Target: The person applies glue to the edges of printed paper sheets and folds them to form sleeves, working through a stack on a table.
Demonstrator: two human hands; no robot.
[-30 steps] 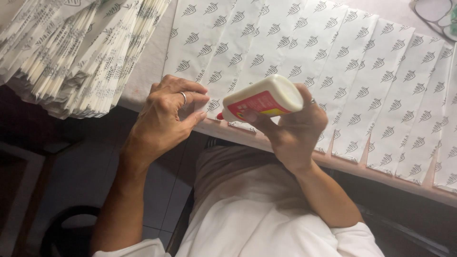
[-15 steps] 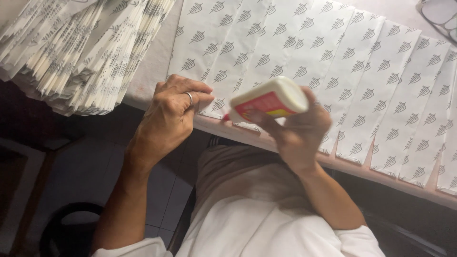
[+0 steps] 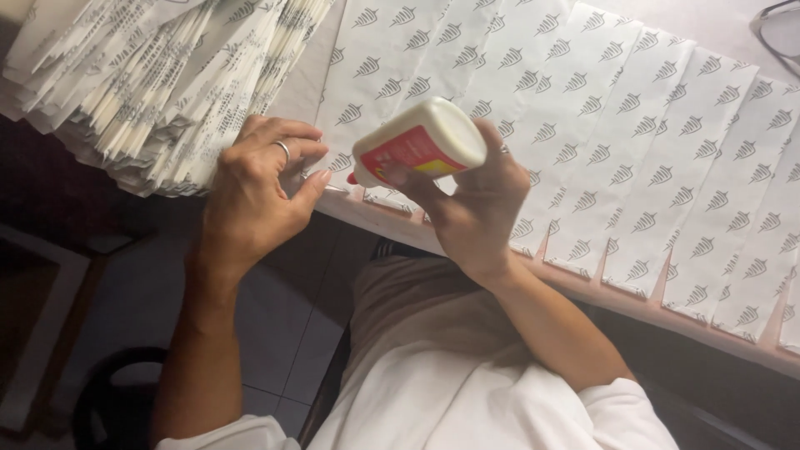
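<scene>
glue bottle [image 3: 421,140], white with a red and yellow label, sits in the middle of the frame, gripped around its body by the right hand [image 3: 471,200] and tipped so its red nozzle points down and left toward the table edge. what is inside the bottle cannot be told through the opaque plastic. the left hand [image 3: 254,187], with a ring [image 3: 284,148] on one finger, is curled just left of the nozzle, fingertips pinched together at the near edge of a printed paper sheet [image 3: 371,62]; whether it grasps anything cannot be told. a row of overlapping printed sheets [image 3: 667,150], white with a small dark leaf pattern, runs across the pale table [image 3: 733,25] toward the right of the frame. a fanned stack of folded paper bags [image 3: 142,83] fills the upper left. eyeglasses [image 3: 779,29] lie at the upper right corner.
</scene>
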